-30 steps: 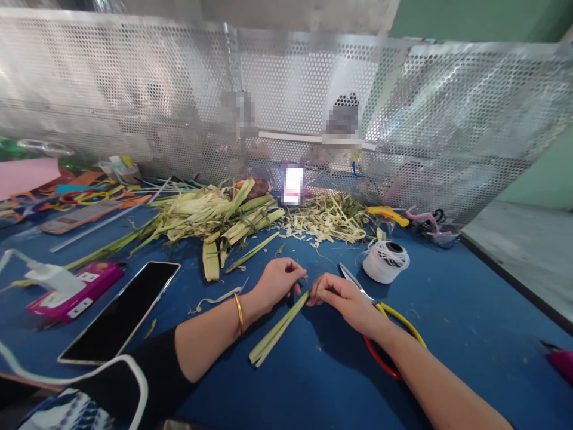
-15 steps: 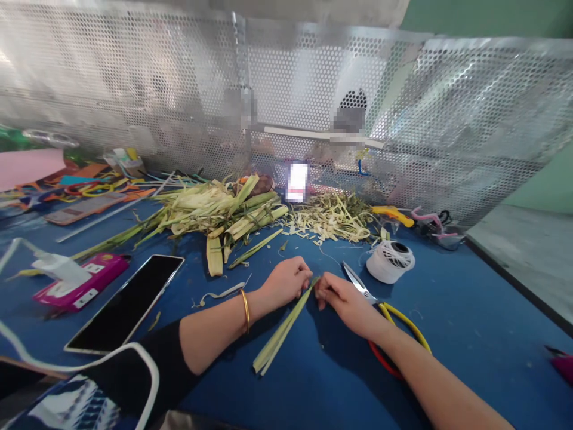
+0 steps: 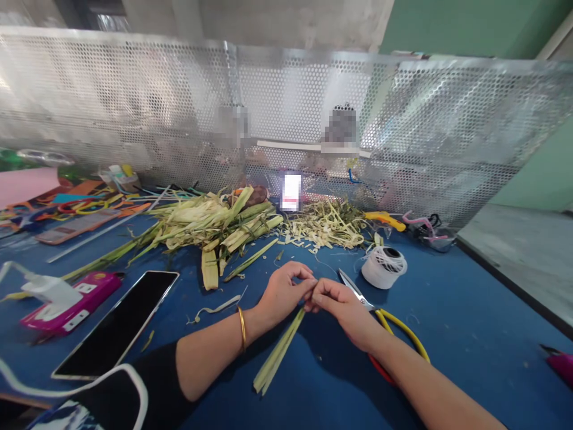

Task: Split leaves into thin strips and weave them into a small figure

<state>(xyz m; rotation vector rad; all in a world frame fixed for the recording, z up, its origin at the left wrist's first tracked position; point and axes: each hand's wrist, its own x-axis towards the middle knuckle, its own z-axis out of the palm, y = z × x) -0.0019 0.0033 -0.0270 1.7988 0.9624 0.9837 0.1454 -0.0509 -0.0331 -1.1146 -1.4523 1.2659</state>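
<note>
A slim bundle of pale green plant strips [image 3: 277,357] slants down from my fingertips towards the front of the table. My right hand [image 3: 342,304] is closed on its upper end. Close against it, my left hand [image 3: 284,292] is pinched, its thumb and finger meeting the right fingertips. What lies between the left fingertips is too small to make out. Under my right forearm lie scissors [image 3: 405,325] with red and yellow handles, blades pointing away. Just beyond them stands a spool of white thread [image 3: 384,269].
Behind my hands lie a heap of green leaves and stalks [image 3: 201,224] and a pile of cut scraps [image 3: 329,224]. A black-screened phone [image 3: 119,322] and a magenta power strip [image 3: 74,304] with a white cable are at left. A perforated metal screen [image 3: 286,83] borders the back.
My hands have come together at the bundle's top, where they were slightly apart before. The bundle's upper end is now hidden by my fingers. The camera view has shifted a little.
</note>
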